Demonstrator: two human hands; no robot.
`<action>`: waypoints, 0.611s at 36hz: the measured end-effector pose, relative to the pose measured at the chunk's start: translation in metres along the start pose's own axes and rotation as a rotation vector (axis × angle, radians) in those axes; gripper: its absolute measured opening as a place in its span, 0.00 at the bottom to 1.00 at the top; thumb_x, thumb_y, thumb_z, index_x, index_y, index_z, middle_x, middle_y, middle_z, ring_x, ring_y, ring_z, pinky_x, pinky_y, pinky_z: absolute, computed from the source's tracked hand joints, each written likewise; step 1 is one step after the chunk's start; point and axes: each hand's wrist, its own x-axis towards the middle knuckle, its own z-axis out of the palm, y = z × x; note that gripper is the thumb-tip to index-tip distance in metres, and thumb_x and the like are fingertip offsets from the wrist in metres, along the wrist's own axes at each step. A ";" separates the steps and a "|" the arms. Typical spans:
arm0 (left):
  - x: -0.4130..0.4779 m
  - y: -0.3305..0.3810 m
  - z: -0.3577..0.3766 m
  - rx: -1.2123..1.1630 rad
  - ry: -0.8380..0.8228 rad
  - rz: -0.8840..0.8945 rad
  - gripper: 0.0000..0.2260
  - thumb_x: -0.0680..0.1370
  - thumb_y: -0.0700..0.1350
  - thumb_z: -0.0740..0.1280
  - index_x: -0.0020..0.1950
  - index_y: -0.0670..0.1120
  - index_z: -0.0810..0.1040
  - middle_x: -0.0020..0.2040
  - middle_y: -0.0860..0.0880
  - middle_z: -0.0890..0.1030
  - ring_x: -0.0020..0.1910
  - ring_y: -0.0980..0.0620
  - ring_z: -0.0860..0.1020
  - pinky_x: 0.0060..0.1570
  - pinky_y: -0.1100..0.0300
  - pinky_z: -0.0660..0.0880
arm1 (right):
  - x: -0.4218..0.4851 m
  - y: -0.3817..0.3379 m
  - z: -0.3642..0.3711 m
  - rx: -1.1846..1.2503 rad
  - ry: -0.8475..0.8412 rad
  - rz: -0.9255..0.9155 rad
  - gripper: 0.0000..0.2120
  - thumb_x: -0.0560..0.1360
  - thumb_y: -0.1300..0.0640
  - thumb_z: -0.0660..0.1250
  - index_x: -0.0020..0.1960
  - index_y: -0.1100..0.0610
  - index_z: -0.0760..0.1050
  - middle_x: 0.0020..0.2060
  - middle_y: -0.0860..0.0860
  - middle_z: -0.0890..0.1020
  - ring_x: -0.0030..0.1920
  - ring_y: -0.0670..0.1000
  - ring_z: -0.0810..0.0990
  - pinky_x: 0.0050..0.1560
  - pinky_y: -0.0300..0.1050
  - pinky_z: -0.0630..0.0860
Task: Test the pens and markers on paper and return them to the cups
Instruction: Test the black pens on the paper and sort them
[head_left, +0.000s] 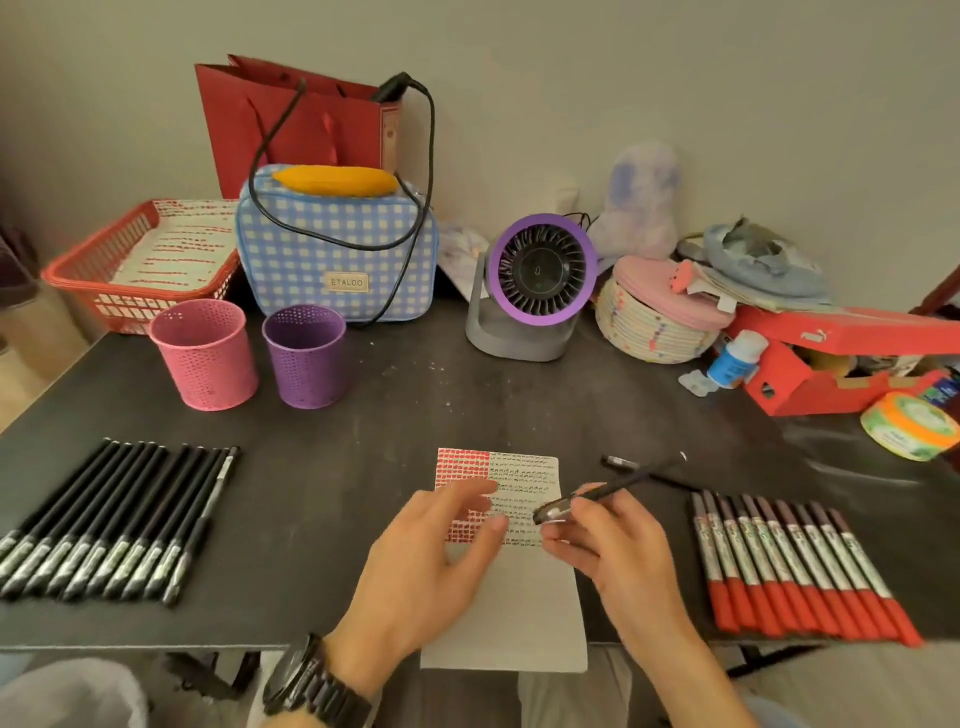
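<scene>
Holding marked sheets (182, 249), red basket (85, 262)

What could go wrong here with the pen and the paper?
The paper hangs over the front edge of the table, so it might slip if the left hand lifts off. The small black piece beyond the pen, probably its cap, lies loose and could roll away or be forgotten. The right hand might smudge fresh marks.
</scene>
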 end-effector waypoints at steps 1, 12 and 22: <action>-0.002 0.008 0.003 -0.013 -0.043 0.015 0.22 0.77 0.72 0.55 0.67 0.66 0.71 0.55 0.68 0.79 0.58 0.65 0.75 0.54 0.66 0.74 | -0.010 0.004 0.005 0.021 -0.011 0.001 0.04 0.71 0.52 0.73 0.45 0.50 0.83 0.48 0.59 0.87 0.46 0.57 0.87 0.45 0.47 0.84; -0.029 0.027 0.008 0.185 -0.125 0.210 0.14 0.81 0.62 0.56 0.57 0.60 0.77 0.45 0.63 0.80 0.44 0.62 0.74 0.40 0.61 0.76 | -0.050 0.024 0.001 0.085 0.123 -0.027 0.15 0.71 0.47 0.72 0.44 0.59 0.85 0.30 0.54 0.78 0.27 0.49 0.73 0.26 0.41 0.72; -0.023 0.002 -0.019 0.297 0.148 0.095 0.17 0.83 0.64 0.50 0.51 0.57 0.74 0.37 0.68 0.68 0.37 0.58 0.72 0.32 0.68 0.68 | -0.013 0.015 -0.049 0.191 0.365 -0.060 0.10 0.81 0.50 0.67 0.44 0.53 0.78 0.28 0.52 0.79 0.24 0.48 0.75 0.23 0.39 0.70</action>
